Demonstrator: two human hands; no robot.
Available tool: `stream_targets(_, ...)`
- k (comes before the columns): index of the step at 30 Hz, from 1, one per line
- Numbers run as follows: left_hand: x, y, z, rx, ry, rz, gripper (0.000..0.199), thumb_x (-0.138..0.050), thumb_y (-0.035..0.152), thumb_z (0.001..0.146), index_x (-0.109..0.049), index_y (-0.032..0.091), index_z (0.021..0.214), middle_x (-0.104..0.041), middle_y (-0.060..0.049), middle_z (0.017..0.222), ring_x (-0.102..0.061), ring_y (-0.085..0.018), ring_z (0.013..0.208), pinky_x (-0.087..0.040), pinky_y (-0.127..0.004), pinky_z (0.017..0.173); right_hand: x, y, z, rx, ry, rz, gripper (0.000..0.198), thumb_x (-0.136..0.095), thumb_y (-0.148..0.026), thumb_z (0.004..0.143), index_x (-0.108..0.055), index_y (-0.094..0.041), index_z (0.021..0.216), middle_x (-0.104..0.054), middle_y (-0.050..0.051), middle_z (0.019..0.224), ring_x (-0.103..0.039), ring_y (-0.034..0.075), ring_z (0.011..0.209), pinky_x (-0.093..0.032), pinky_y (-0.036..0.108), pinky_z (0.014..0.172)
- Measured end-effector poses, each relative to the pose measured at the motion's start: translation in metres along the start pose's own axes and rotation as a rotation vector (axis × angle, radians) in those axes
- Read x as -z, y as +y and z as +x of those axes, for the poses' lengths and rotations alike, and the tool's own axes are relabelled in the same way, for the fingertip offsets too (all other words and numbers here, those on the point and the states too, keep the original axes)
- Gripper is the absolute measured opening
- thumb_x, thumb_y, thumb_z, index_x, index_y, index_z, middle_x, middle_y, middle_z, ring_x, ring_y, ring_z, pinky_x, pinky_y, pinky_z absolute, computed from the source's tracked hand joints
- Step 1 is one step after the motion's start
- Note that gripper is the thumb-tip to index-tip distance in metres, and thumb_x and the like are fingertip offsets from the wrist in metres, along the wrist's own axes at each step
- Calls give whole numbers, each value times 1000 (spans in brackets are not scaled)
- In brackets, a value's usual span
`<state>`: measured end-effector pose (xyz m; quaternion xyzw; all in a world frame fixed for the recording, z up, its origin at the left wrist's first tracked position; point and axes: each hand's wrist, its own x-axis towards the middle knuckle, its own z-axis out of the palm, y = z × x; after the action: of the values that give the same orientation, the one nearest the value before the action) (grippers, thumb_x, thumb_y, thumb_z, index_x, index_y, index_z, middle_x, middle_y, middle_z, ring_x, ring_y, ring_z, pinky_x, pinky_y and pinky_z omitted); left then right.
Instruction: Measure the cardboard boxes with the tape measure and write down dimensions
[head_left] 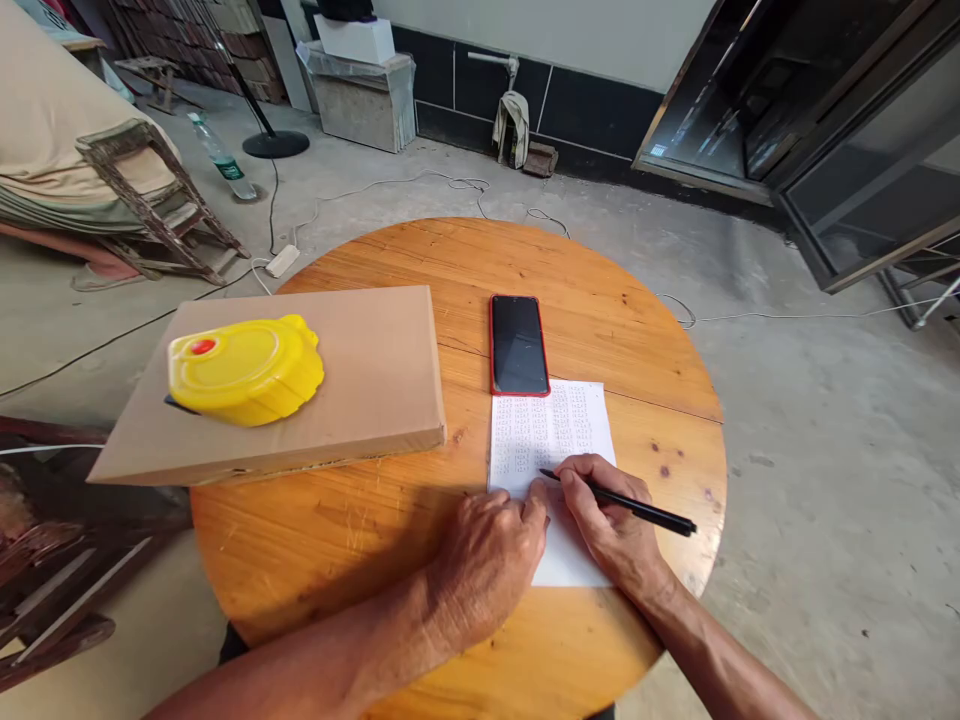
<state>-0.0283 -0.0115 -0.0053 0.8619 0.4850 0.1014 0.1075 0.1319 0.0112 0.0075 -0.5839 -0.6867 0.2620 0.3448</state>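
Observation:
A black pen (645,511) is pinched in my right hand (611,515), its tip on a white sheet of paper (574,560). Rows of small handwritten marks cover the upper part of the sheet. My left hand (491,555) is closed, fingers curled under, and holds down the left edge of the paper; its palm side is hidden. Just beyond the sheet lies a dark-screened smartphone (519,345) in a red case, its lower end overlapping the paper's top edge.
On the round wooden table (360,560), a flat cardboard box (375,370) overhangs the left side, bearing a yellow plastic case (247,370) with a red button. Beyond are a wooden stool (161,195), a water bottle (223,158), a power strip (283,261) and floor cables.

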Motion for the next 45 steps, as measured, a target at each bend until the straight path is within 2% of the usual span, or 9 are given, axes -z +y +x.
stream_targets(4,-1,-1,1,0,-3,-18,27,-46,14,92,-57,16,116,-65,-2,66,-65,-22,65,-50,-32,57,-2,1,0,31,-2,-7,17,-52,-24,89,-63,-19,78,-68,1,72,-63,14,63,-48,24,62)
stream_targets(10,-1,-1,2,-5,10,-39,30,-46,15,92,-55,13,120,-66,-1,67,-66,-23,64,-50,-35,56,-2,-1,1,35,-16,-22,16,-53,-24,90,-63,-19,79,-69,1,73,-63,14,63,-48,24,62)
stream_targets(18,-1,-1,2,-8,34,-48,18,-48,14,91,-59,16,105,-65,0,65,-65,-23,63,-49,-35,54,-3,1,1,42,-37,-13,16,-52,-22,90,-63,-19,80,-69,1,75,-63,14,67,-48,24,65)
stream_targets(30,-6,-2,0,-18,107,-25,22,-54,15,88,-58,15,110,-64,1,64,-64,-22,59,-49,-34,51,-3,1,-1,70,-54,-21,17,-51,-21,90,-62,-18,77,-66,0,70,-61,12,61,-46,23,60)
stream_targets(45,-3,-3,2,-22,76,-47,26,-57,15,87,-59,12,113,-68,-1,68,-66,-23,60,-52,-35,52,-2,6,-1,50,3,-19,17,-52,-22,89,-63,-18,77,-65,-1,66,-59,12,58,-46,22,58)
